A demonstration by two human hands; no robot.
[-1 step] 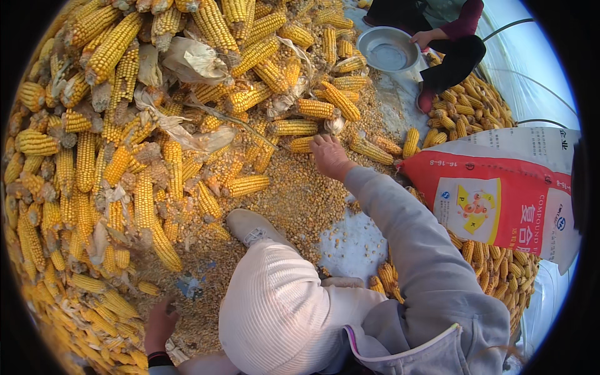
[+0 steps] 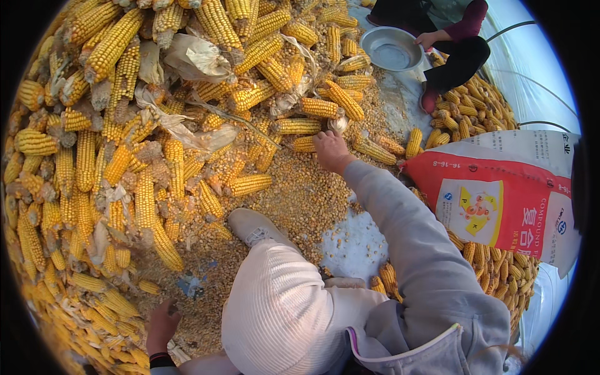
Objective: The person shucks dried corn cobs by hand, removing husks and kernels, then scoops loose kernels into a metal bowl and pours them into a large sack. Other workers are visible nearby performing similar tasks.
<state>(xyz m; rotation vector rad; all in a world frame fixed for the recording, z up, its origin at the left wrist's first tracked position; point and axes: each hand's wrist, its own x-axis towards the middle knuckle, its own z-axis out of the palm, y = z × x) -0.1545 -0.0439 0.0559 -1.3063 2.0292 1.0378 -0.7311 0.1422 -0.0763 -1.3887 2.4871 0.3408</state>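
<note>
At the edge of the corn heap, the fingers of my right hand (image 2: 331,151) are closed over the near end of a yellow corn cob (image 2: 304,144); the fingertips are partly hidden. Just beyond them, a cob with a pale husk tuft (image 2: 339,124) and another corn cob (image 2: 374,150) lie close by. My left hand (image 2: 163,324) hangs low at the left, holding nothing that I can see, its fingers loosely bent and apart. Beneath and around it are loose corn kernels (image 2: 203,319), with the heaped cobs (image 2: 106,306) to its left.
A tall heap of cobs (image 2: 125,162) with dry husks (image 2: 199,57) fills the left. My shoe (image 2: 256,226) stands on scattered kernels. At right, a red and white sack (image 2: 494,187) lies over more cobs (image 2: 494,269). Another person's hand (image 2: 427,39) touches a metal basin (image 2: 392,49).
The whole view has shifted very slightly. My right hand stays at the same cob, and my left hand has barely moved. The other person's basin is in the same place.
</note>
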